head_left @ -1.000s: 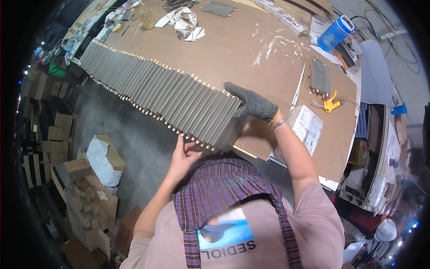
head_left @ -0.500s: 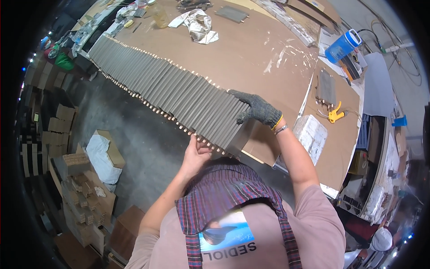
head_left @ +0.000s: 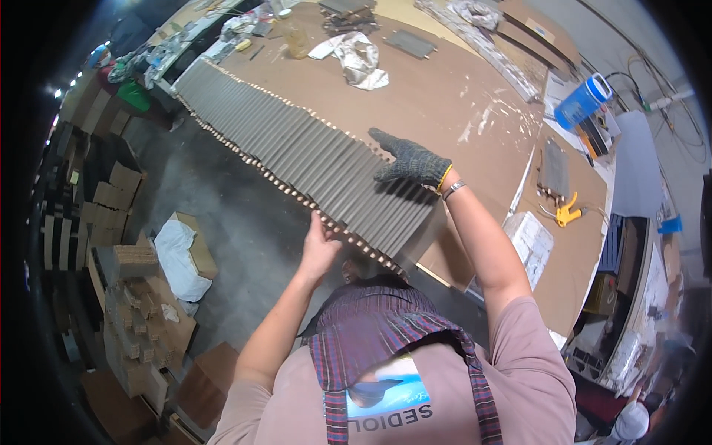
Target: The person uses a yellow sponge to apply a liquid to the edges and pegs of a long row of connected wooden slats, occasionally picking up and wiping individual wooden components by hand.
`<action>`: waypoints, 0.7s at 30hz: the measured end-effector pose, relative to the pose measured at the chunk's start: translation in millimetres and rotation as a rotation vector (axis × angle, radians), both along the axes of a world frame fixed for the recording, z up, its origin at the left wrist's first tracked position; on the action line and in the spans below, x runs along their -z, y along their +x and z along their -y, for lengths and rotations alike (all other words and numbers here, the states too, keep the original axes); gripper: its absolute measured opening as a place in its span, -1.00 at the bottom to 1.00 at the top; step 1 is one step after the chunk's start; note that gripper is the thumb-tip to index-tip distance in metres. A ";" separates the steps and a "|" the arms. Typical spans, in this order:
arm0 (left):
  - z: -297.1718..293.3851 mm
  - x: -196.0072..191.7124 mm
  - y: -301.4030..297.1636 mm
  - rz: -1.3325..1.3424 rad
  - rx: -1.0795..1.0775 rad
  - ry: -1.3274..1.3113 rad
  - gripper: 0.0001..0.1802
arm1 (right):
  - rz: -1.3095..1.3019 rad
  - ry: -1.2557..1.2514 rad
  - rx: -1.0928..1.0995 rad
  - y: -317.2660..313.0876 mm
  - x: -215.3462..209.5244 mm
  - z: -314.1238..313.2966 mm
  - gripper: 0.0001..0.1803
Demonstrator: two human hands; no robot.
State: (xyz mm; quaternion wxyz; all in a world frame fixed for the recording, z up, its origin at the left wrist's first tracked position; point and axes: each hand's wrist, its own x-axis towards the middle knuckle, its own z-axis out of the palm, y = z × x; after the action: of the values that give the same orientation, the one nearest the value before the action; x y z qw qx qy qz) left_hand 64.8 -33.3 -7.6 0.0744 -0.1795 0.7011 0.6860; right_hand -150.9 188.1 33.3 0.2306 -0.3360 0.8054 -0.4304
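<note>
Right hand [head_left: 415, 163], gloved: shifted inward over the last half second, off the end of the row of grey boards [head_left: 289, 141] that is closest to the body and onto its top. Fingers spread, palm down, thumb well apart from the forefinger, nothing gripped; a shadow lies under it, so cannot tell whether the palm bears on the boards or hangs just above. Left hand [head_left: 321, 246], bare: now farther along the row from that same end, fingers partly curled, a fingertip up at the lower line of wooden pegs [head_left: 363, 245]; thumb unclear, cannot tell if anything is pinched. My reading: the end boards now stand without a palm against them, and attention has passed to boards deeper in the row. Row itself lies slantwise along the floor-side edge of the brown table [head_left: 452, 74], boards packed side by side, pegs poking out along both long edges. Beyond it on the table: crumpled white cloth [head_left: 357, 63], flat grey board [head_left: 410, 44]. Off to the right: yellow air gun [head_left: 568, 213] just beside a separate pegged board [head_left: 554, 169], blue bottle [head_left: 582, 104] farther back.
</note>
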 end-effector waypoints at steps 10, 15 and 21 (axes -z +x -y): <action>11.1 24.4 11.5 0.032 0.002 -0.170 -0.02 | -0.008 0.019 -0.052 7.5 5.8 34.7 0.11; 18.8 26.2 30.0 0.119 -0.167 0.007 -0.06 | 0.006 -0.018 -0.022 11.4 6.7 34.4 0.09; 71.6 53.3 46.3 0.188 -0.290 0.173 -0.04 | 0.104 0.044 0.013 10.7 -10.0 42.6 0.06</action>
State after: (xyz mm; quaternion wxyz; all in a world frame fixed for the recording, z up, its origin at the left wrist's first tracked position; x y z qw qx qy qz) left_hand 111.1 -105.0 -60.9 0.0551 -0.3347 0.5964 0.7275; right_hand -140.2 145.5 43.3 0.2765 -0.3029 0.8038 -0.4310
